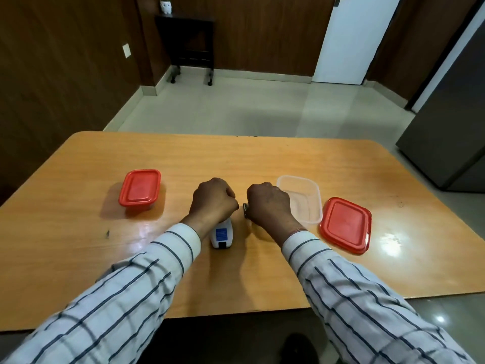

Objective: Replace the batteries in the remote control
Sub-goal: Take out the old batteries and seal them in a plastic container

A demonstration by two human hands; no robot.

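Note:
A white remote control (221, 234) with a blue label lies on the wooden table (236, 158), its near end pointing toward me. My left hand (213, 199) is closed over its far end and hides most of it. My right hand (267, 202) is closed a short way to the right, and the end of a small dark battery (245, 207) sticks out of it toward the left hand. A narrow gap separates the two hands. The battery compartment is hidden under my left hand.
A lidded container with a red lid (140, 187) stands at the left. An open clear plastic container (303, 198) sits just right of my right hand, with its red lid (346, 225) lying flat beside it. Beyond the table are tiled floor and a dark side table (190, 46).

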